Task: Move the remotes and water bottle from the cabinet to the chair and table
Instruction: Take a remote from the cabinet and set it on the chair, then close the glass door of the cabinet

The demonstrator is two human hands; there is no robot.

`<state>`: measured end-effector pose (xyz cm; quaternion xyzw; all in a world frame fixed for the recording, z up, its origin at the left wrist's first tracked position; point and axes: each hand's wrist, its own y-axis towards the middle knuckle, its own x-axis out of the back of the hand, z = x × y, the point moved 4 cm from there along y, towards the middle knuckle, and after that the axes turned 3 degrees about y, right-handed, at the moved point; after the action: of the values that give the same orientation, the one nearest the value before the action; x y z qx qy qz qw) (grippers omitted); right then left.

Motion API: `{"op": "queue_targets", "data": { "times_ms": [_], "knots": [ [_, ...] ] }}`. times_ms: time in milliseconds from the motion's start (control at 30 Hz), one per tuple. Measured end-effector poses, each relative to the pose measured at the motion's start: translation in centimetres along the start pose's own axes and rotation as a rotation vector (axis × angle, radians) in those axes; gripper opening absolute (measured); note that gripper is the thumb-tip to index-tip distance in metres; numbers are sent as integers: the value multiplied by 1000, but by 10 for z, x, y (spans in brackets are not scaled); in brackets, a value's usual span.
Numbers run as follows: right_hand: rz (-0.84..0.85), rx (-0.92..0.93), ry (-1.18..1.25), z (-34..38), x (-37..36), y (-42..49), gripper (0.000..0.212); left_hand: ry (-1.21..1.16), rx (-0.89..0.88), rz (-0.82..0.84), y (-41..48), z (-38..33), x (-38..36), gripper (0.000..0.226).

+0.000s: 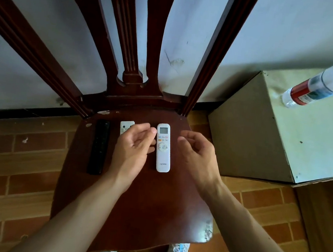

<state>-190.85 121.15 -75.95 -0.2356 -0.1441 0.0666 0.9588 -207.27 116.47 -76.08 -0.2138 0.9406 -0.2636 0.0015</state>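
Glossy dark wood chair (150,208) — smooth white plastic remote (163,148).

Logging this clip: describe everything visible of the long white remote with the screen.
The long white remote looks like plastic: a small grey display at the far end, coloured buttons below it, a round pad mid-body, faint lettering at the near end. It lies flat, face up, on the chair seat, between the left hand and right hand. Neither grips it.

One head view, wide-angle, looks steeply down from above and in front of the chair (142,207), close over its seat; the table (318,141) shows right of the chair.
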Motion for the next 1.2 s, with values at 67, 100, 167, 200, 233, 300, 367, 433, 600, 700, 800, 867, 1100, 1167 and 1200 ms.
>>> {"op": "queue_targets", "data": {
  "times_ms": [67, 100, 167, 200, 233, 300, 367, 433, 600, 700, 800, 867, 1100, 1167, 1200],
  "knots": [
    [21, 30, 4, 16, 4, -5, 12, -20, -32, -10, -1, -18, 2, 31],
    [29, 34, 14, 25, 6, -8, 16, -27, -42, -11, -1, -26, 3, 31],
    [36, 49, 22, 46, 13, -17, 22, -36, -54, -9, -7, -46, 9, 32],
    [28, 57, 26, 56, 17, -20, 24, -36, -62, -6, -10, -56, 11, 33],
    [19, 63, 38, 72, 22, -26, 26, -33, -75, -5, -16, -72, 16, 33],
    [23, 54, 92, 104, 30, -41, 30, -41, -107, -2, -29, -104, 25, 32],
    [24, 55, 146, 136, 39, -56, 31, -45, -133, 15, -39, -138, 32, 30],
    [19, 74, 170, 169, 47, -74, 35, -30, -171, 24, -51, -174, 38, 31],
    [1, 145, 213, 238, 66, -113, 43, -40, -282, 21, -82, -264, 55, 31],
    [-14, 193, 219, 280, 79, -137, 44, -34, -333, 36, -110, -313, 65, 25],
    [-32, 252, 229, 318, 88, -153, 48, -81, -351, 66, -137, -354, 73, 26],
    [-43, 277, 231, 339, 91, -161, 50, -107, -355, 89, -151, -377, 77, 28],
    [-46, 441, 325, 442, 113, -225, 49, -185, -492, 130, -215, -482, 104, 28],
    [-45, 492, 326, 470, 120, -248, 48, -192, -540, 151, -238, -505, 111, 27],
    [-44, 518, 323, 482, 122, -257, 48, -193, -561, 158, -247, -513, 114, 25]
  ]
}}
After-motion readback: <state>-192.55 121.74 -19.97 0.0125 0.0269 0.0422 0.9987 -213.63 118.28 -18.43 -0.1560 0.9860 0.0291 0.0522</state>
